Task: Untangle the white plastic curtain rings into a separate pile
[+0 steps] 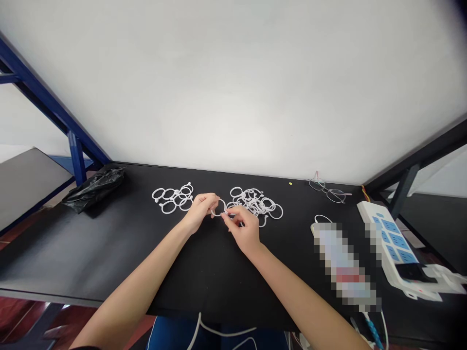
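A thin white ring (218, 214) is held up between my two hands over the black table. My left hand (201, 208) has its fingers closed on the ring's left side. With thumb and fingertips, my right hand (243, 228) pinches the ring's right side; the exact spot is partly hidden by the fingers. Behind and beside my right hand lies a tangled pile of white rings (268, 204), partly covered by that hand. Left of my left hand, a looser group of white rings (169, 207) with small knob-like ends lies on the table.
On the black table (204, 272), a black plastic bag (97, 188) lies at the far left. Eyeglasses (326, 189) rest near the wall at the back right. A blurred-out phone (345, 267) and a white power strip (388, 243) with plugs lie at the right. Cables hang at the front edge.
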`<action>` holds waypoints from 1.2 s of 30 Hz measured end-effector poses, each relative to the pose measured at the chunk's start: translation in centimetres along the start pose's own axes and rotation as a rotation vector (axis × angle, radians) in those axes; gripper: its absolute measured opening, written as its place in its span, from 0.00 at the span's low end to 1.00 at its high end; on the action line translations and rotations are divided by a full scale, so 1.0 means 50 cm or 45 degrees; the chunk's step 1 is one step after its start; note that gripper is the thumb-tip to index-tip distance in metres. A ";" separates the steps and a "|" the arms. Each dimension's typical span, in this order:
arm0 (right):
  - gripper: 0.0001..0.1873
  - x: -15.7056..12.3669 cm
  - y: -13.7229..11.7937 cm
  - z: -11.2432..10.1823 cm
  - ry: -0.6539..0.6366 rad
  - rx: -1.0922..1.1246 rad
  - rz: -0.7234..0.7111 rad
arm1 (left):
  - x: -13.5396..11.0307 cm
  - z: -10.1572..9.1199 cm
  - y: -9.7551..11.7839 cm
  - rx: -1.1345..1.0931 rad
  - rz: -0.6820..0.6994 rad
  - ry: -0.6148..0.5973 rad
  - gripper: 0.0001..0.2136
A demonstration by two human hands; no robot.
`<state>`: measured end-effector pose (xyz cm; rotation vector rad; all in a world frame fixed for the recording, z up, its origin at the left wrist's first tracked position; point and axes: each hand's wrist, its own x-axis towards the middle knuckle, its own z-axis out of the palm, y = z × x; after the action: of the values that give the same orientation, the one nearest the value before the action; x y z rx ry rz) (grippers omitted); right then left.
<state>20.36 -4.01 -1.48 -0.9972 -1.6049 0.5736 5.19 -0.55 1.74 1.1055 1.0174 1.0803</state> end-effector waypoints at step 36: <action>0.15 -0.002 -0.011 -0.010 -0.165 0.113 0.138 | -0.014 0.007 -0.026 0.455 0.409 -0.089 0.33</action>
<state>20.68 -4.45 -0.98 -1.0019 -1.6312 0.7911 5.59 -1.43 0.55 1.6275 1.0234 1.1276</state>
